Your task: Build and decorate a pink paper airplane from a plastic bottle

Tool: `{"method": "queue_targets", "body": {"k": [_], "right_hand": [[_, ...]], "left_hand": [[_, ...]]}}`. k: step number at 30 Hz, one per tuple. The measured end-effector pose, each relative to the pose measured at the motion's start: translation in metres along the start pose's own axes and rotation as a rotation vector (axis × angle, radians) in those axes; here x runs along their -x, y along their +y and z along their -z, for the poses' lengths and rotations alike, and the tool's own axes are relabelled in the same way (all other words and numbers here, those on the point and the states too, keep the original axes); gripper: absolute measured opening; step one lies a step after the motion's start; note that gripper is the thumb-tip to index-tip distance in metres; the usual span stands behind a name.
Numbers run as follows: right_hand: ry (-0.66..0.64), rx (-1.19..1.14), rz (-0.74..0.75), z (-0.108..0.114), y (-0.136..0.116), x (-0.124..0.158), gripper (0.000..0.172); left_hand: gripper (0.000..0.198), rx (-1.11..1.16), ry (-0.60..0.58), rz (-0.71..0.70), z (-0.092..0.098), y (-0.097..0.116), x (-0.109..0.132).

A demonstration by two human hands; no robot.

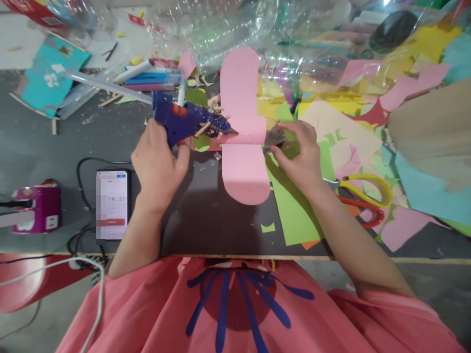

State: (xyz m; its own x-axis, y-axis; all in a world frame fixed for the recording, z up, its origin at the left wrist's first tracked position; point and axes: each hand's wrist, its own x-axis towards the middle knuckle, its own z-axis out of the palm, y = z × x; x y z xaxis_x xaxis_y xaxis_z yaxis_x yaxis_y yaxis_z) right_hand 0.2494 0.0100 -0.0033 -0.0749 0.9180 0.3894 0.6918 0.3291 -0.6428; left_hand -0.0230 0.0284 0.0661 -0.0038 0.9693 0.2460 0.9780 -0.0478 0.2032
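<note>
My left hand (158, 154) is closed around a blue hot glue gun (184, 120), a glue stick jutting from its back end. Its nozzle points right and sits over a pink paper shape (241, 93) with two rounded lobes, one pointing away and one toward me. Bits of wood cling near the nozzle. Between the thumb and fingers of my right hand (300, 152) is a clear plastic piece (275, 135) at the right side of the pink paper; its full form is partly hidden. Green paper discs (201, 143) lie under the glue gun.
Right of my right hand lie scissors (368, 191) with yellow and red handles among paper scraps. A green sheet (294, 211) lies under my right wrist. At left are a phone (116, 206), cables and a purple box (39, 208). Clear plastic (228, 34) and pens (154, 78) lie further back.
</note>
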Motion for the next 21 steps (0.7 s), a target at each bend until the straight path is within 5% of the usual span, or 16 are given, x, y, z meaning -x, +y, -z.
{"method": "queue_targets", "body": {"k": [11,16,21], "right_hand": [[0.003,-0.005,-0.036,0.001,-0.005,-0.002,0.036],[0.009,-0.002,-0.012,0.0,-0.002,-0.001,0.036],[0.022,0.018,0.032,-0.002,0.0,0.001,0.038]], "left_hand": [[0.024,-0.066,0.06,-0.014,0.004,-0.007,-0.001],[0.051,0.111,0.169,0.084,-0.005,-0.018,-0.013],[0.068,0.32,0.193,0.223,-0.029,-0.051,-0.034]]}}
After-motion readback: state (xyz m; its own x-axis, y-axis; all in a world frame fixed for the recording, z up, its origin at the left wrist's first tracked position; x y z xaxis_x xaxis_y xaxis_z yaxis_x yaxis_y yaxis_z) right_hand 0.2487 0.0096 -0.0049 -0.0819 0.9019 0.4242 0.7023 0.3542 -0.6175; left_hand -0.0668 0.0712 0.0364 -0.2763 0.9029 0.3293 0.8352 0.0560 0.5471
